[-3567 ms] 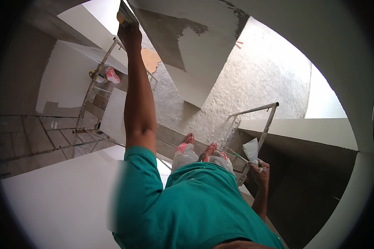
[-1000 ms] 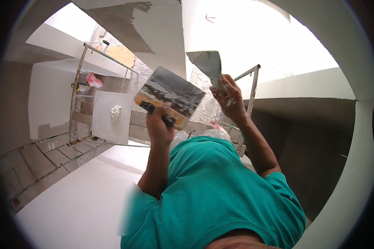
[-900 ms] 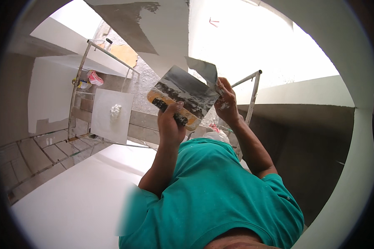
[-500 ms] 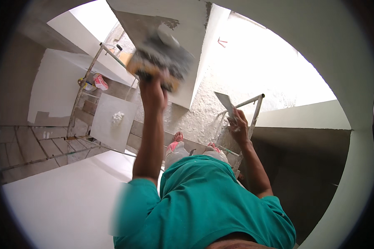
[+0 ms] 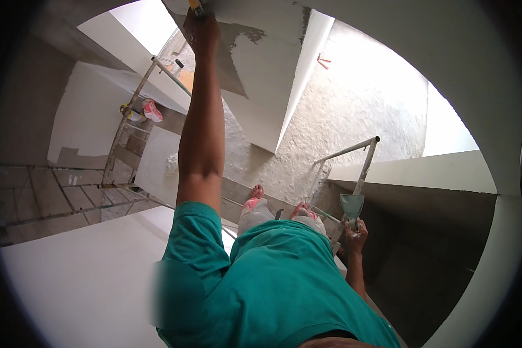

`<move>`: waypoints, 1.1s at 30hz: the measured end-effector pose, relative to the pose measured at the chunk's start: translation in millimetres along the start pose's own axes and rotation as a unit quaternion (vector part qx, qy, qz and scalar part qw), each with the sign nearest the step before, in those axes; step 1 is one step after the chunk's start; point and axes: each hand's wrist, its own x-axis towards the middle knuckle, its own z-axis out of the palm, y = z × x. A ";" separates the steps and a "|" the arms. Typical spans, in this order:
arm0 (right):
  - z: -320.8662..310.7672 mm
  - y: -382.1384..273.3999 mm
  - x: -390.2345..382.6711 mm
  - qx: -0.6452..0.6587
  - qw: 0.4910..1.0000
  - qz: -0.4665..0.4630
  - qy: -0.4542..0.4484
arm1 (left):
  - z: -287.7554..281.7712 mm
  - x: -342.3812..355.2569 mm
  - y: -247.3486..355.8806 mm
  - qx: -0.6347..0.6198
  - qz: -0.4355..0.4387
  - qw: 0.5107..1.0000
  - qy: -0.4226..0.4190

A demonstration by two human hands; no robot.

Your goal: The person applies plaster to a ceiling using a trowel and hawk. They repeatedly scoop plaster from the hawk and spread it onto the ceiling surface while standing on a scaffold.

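One yellow-handled tool [image 5: 196,7], gripped in my left hand [image 5: 202,33], sits high, likely for reach; my right hand [image 5: 356,231] clasps a scraper [image 5: 352,206].

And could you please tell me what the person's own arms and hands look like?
The left sleeve is short, green and loose, ending above the elbow; the right sleeve cannot be made out. Both forearms are bare. The left hand and right hand wear no gloves; whitish smears mark the right.
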 end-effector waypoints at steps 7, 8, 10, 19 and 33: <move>-15.1 20.4 -13.9 0.006 0.998 0.062 0.003 | 30.1 -24.8 25.1 -0.016 -0.029 0.999 0.006; -19.0 20.6 -15.4 0.004 0.997 0.078 0.003 | 36.9 -42.5 48.8 -0.020 -0.025 0.999 0.009; -23.8 25.3 -18.2 0.001 0.997 0.076 0.011 | 58.9 -75.9 75.9 -0.026 0.011 1.000 0.002; -39.2 28.4 -7.0 0.013 0.998 0.050 0.035 | 84.8 -191.5 128.9 -0.035 0.045 0.995 -0.084; -33.7 15.7 -9.1 -0.003 0.997 0.070 0.018 | -31.6 -37.1 -35.1 -0.019 -0.137 0.990 0.038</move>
